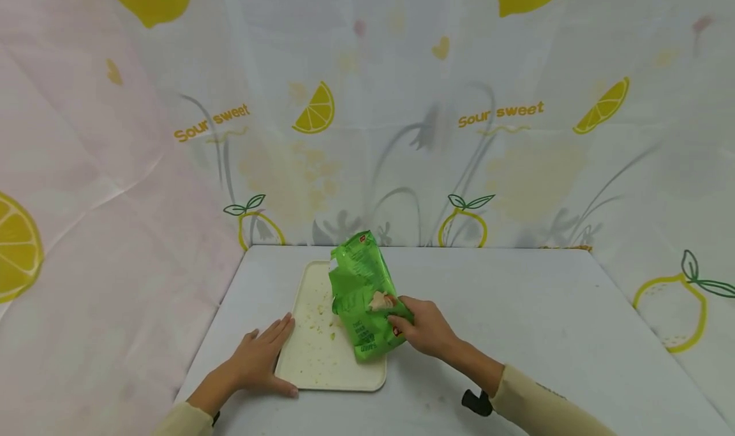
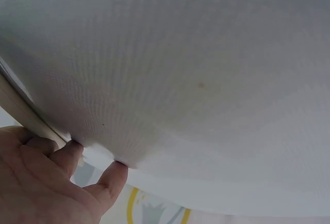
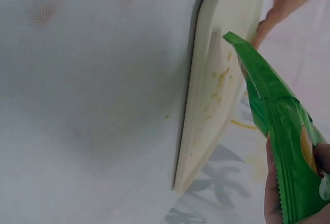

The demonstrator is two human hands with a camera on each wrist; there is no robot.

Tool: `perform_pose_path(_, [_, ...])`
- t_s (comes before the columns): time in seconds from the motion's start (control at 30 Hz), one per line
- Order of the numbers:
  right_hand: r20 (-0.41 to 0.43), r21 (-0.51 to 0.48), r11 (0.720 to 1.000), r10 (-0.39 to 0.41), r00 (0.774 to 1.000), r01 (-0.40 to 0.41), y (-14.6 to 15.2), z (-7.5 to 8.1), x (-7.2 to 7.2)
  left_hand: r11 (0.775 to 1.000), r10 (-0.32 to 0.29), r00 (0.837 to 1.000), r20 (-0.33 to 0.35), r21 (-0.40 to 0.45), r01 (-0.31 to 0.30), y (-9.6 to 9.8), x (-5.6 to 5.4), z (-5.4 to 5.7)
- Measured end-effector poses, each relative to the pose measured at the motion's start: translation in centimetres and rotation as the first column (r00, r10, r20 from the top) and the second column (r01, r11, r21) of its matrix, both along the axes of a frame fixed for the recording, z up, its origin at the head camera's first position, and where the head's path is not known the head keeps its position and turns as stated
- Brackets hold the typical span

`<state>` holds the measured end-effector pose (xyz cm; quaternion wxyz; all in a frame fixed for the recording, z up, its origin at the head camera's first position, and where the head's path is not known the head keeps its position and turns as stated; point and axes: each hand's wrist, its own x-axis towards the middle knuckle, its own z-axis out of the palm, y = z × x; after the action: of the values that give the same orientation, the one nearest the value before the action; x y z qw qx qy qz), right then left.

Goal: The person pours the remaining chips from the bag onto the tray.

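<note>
A green snack bag (image 1: 360,289) is tilted over a cream tray (image 1: 344,380), its far end over the tray's upper part. My right hand (image 1: 427,327) grips the bag's near right edge, thumb on top; in the right wrist view the bag (image 3: 289,146) slants across in front of the tray (image 3: 203,79). Small yellowish crumbs (image 1: 320,326) lie scattered on the tray. My left hand (image 1: 261,356) rests at the tray's left edge, fingers straight and thumb at the near corner. In the left wrist view, the fingertips of the left hand (image 2: 56,177) touch the white surface.
The tray sits on the left half of a white-covered table (image 1: 517,334). A curtain (image 1: 367,104) printed with lemons and "Sour sweet" hangs behind and at the sides. A tiny crumb (image 3: 166,116) lies on the tablecloth beside the tray.
</note>
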<state>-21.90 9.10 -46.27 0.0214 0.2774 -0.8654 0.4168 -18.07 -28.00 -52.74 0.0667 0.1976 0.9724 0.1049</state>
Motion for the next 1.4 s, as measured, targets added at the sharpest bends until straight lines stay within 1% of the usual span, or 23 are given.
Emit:
perform_pose_path(0.13, [0.009, -0.001, 1.000, 0.014, 1.000, -0.014, 0.1, 0.2, 0.0, 1.000, -0.005, 1.000, -0.010, -0.008, 0.005, 0.0, 0.0, 0.0])
perform_pose_path(0.33, [-0.057, -0.061, 0.998, -0.006, 0.998, 0.002, 0.4, 0.7, -0.2, 1.000, -0.016, 1.000, -0.017, -0.008, 0.016, 0.0, -0.1, 0.0])
perform_pose_path(0.43, [-0.072, -0.062, 0.998, -0.012, 0.997, 0.007, 0.3, 0.9, -0.4, 1.000, -0.013, 1.000, -0.026, -0.007, 0.012, 0.0, -0.1, 0.0])
perform_pose_path(0.57, [-0.054, -0.022, 1.000, -0.019, 0.998, 0.018, 0.3, 0.8, -0.3, 1.000, -0.017, 0.999, -0.035, -0.005, 0.016, 0.1, -0.3, -0.2])
perform_pose_path(0.67, [-0.060, -0.059, 0.998, -0.037, 0.998, 0.034, 0.2, 0.6, -0.2, 1.000, -0.022, 0.999, -0.033, -0.004, 0.022, 0.1, -0.2, -0.3])
perform_pose_path(0.77, [-0.071, -0.068, 0.997, -0.026, 0.997, 0.022, -0.1, 0.5, -0.1, 1.000, -0.015, 0.999, -0.038, -0.002, 0.015, 0.0, -0.1, -0.3])
perform_pose_path(0.93, [-0.048, -0.007, 1.000, 0.002, 0.999, -0.003, -0.4, 0.0, 0.0, 1.000, -0.011, 0.999, -0.033, 0.003, 0.011, -0.1, 0.1, -0.3])
perform_pose_path(1.03, [-0.033, 0.002, 1.000, -0.006, 0.999, 0.006, -0.4, -0.2, 0.1, 1.000, -0.011, 1.000, -0.028, 0.004, 0.011, -0.1, 0.1, -0.4])
perform_pose_path(1.17, [-0.012, 0.011, 1.000, 0.001, 1.000, -0.001, -0.4, -0.4, 0.1, 1.000, -0.008, 1.000, -0.027, 0.003, 0.008, -0.2, 0.2, -0.5])
perform_pose_path(1.4, [-0.007, -0.014, 1.000, -0.009, 1.000, 0.009, -0.5, -0.4, 0.1, 1.000, -0.007, 1.000, -0.010, 0.006, 0.007, -0.3, -0.1, -0.4])
